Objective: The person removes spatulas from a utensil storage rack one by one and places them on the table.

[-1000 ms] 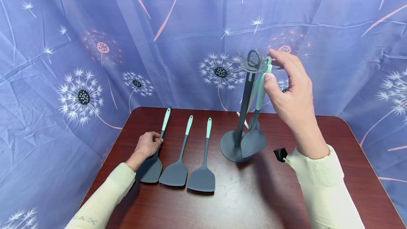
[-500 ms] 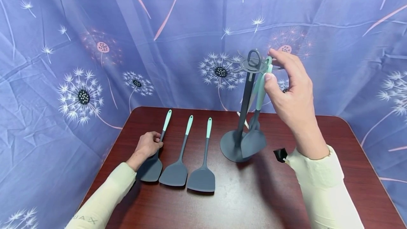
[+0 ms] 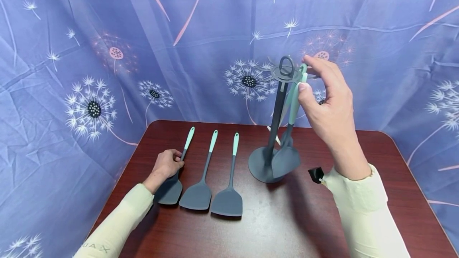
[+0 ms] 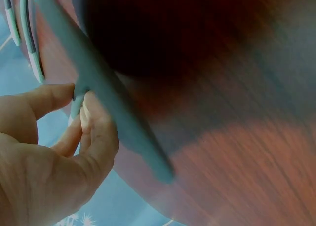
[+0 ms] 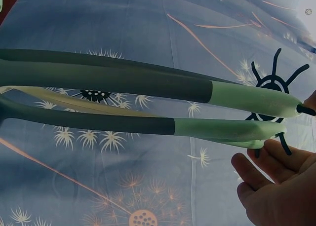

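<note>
Three turners with dark grey blades and mint handles lie side by side on the table (image 3: 272, 226) in the head view. My left hand (image 3: 166, 166) pinches the shaft of the leftmost turner (image 3: 171, 192); part of it is hidden under the hand. In the left wrist view that turner's blade (image 4: 113, 93) shows edge-on, beyond the thumb and fingers. My right hand (image 3: 331, 106) is at the top of the utensil stand (image 3: 276, 118), pinching the mint handle end of a hanging spatula (image 3: 287, 160). Several handles hang together there in the right wrist view, beside my right fingers (image 5: 252, 171).
The middle turner (image 3: 196, 196) and the right turner (image 3: 227, 202) lie between my left hand and the stand's round base (image 3: 263, 166). A patterned blue curtain (image 3: 201, 79) hangs behind the table. A small black object (image 3: 316, 174) shows beside my right sleeve (image 3: 362, 206).
The leftmost turner's handle tip has shifted slightly toward me and to the right, with my left hand on its shaft. My right hand and the stand have stayed in place.
</note>
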Tool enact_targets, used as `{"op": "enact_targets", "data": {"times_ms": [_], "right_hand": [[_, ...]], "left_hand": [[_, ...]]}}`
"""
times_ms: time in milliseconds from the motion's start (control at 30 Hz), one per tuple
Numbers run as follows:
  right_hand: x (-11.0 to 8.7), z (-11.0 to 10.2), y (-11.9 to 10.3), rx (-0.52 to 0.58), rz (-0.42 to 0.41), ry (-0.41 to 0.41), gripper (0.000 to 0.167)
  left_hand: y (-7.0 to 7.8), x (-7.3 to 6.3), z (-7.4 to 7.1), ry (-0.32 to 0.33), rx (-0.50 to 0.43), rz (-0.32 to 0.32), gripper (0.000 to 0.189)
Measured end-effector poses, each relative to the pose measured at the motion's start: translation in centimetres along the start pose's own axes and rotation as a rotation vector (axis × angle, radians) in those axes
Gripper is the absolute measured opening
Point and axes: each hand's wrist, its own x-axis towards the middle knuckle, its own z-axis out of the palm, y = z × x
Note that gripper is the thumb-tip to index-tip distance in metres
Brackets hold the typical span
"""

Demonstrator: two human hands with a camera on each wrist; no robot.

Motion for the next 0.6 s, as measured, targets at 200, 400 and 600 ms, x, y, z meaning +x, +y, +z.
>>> {"op": "enact_targets", "data": {"times_ms": [200,400,600], "right_hand": [[-0.02,-0.04,0.03,0.002,-0.001,-0.001,0.049],[-0.01,-0.08,-0.02,0.002,-0.001,0.001,0.049],[-0.02,-0.08,-0.09,0.006,-0.001,-0.007,0.049]], "left_hand": [[-0.14,-0.18,0.01,0.005,0.005,0.004,0.030],[-0.08,-0.23,-0.01,0.012,-0.001,0.001,0.029],[-0.10,-0.39,0.03,0.009,-0.004,-0.004,0.027]]}}
